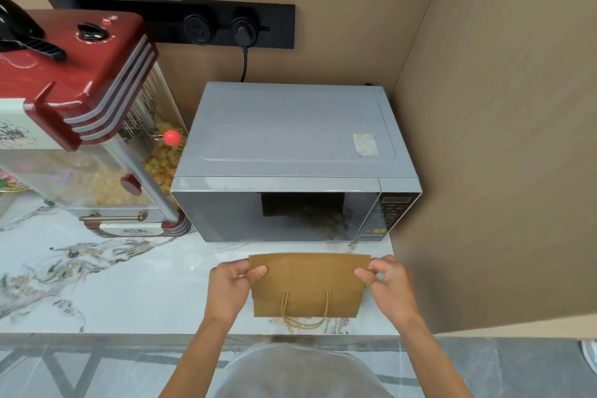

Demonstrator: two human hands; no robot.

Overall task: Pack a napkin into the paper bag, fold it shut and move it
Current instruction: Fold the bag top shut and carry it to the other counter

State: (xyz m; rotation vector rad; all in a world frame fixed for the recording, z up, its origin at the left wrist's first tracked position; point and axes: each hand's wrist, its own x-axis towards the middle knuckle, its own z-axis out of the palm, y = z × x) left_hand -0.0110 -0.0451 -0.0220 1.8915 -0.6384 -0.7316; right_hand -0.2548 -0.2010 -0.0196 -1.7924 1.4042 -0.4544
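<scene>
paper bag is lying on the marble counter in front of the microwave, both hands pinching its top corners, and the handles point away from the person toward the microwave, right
Not quite: the head view shows the twine handles pointing toward the person, at the counter's near edge, not toward the microwave. The rest holds: the paper bag lies in front of the microwave, with the left hand and right hand pinching its far corners.

Left hand (233, 281), right hand (389, 281) pinching flat paper bag (307, 287), microwave (290, 139) behind

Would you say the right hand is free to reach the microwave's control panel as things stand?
Probably not yet: the right hand is pinching the paper bag. Nothing blocks the way to the control panel.
</scene>
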